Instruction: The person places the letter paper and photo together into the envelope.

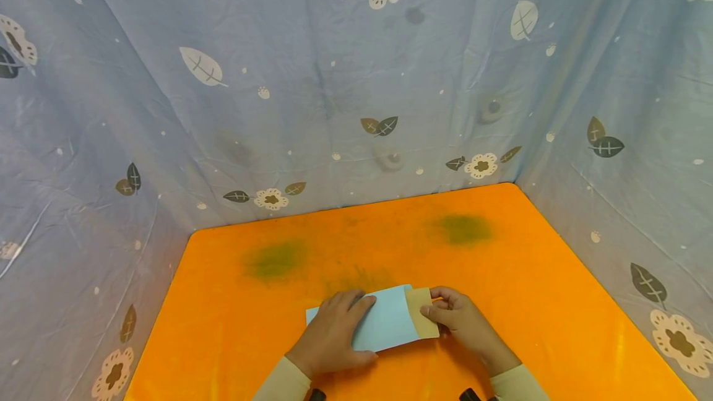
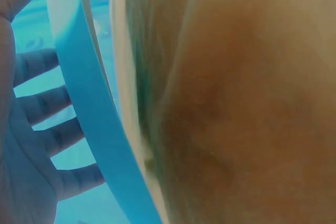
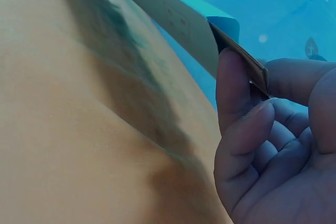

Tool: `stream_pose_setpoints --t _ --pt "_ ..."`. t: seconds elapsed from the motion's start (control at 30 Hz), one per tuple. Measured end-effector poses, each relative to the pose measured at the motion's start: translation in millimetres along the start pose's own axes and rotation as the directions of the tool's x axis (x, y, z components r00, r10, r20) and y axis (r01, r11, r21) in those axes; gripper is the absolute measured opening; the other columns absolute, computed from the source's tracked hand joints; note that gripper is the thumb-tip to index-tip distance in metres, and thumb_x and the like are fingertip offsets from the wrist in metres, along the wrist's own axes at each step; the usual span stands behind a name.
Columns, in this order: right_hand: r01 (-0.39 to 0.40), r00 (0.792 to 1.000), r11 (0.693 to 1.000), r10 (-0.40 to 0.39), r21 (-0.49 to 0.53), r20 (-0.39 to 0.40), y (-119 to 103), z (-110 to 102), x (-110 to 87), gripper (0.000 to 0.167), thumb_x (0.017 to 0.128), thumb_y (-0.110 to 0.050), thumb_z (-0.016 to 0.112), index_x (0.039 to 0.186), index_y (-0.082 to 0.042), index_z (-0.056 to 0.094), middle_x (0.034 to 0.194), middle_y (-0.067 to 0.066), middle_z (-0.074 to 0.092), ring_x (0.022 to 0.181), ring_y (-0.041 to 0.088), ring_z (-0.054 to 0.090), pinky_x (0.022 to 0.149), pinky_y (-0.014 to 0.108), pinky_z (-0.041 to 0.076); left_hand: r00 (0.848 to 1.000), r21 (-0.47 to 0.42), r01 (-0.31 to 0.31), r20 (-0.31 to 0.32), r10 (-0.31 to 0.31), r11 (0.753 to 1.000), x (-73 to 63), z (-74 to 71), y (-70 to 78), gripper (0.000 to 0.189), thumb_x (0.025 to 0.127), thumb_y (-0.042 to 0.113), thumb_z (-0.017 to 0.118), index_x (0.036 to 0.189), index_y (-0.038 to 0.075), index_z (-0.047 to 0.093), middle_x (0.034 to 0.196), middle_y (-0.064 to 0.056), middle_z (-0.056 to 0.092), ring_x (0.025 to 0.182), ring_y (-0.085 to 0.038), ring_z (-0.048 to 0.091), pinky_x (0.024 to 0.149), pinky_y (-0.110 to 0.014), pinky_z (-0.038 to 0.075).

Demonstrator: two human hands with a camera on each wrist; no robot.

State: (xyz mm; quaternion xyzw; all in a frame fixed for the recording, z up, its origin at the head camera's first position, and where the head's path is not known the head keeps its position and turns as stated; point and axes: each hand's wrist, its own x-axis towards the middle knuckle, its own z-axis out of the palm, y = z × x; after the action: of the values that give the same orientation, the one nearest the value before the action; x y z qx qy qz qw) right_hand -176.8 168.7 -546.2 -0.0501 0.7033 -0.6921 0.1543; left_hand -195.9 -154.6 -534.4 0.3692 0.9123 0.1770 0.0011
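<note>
A light blue envelope is held just over the orange table, slightly tilted. My left hand lies across its left part and grips it, fingers over the far edge and thumb by the near edge. In the left wrist view the straight fingers reach the blue side. A tan card sticks out of the envelope's right end; its other part is hidden inside. My right hand pinches the card's outer end between thumb and fingers. The right wrist view shows the card's edge in that pinch.
The orange table carries two dark greenish smudges towards the back. Blue-grey curtains with leaf and flower prints hang behind it and along both sides. Two dark strap ends show at the bottom edge, by the wrists.
</note>
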Motion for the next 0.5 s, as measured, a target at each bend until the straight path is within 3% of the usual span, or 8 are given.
stream_pose_setpoints --t 0.27,0.5 --pt "-0.027 0.996 1.000 0.027 -0.002 -0.080 -0.4 -3.1 -2.5 0.043 0.108 -0.016 0.068 0.140 0.010 0.057 0.087 0.013 0.068 0.069 0.022 0.060 0.061 0.030 0.050 1.000 -0.004 0.007 -0.012 -0.007 1.000 -2.7 0.8 -2.1 0.091 0.088 0.062 0.083 0.160 0.017 0.052 0.156 -0.010 0.053 0.138 -0.033 0.054 0.112 -0.060 0.045" --pt "-0.022 0.998 1.000 0.023 0.019 -0.055 -0.1 -1.9 -2.4 0.041 0.106 -0.013 0.071 0.137 0.010 0.056 0.085 0.014 0.067 0.069 0.019 0.062 0.060 0.027 0.050 1.000 0.006 0.000 -0.023 0.000 1.000 -2.5 1.9 -2.2 0.091 0.087 0.062 0.084 0.160 0.017 0.052 0.155 -0.010 0.053 0.137 -0.033 0.054 0.112 -0.059 0.045"
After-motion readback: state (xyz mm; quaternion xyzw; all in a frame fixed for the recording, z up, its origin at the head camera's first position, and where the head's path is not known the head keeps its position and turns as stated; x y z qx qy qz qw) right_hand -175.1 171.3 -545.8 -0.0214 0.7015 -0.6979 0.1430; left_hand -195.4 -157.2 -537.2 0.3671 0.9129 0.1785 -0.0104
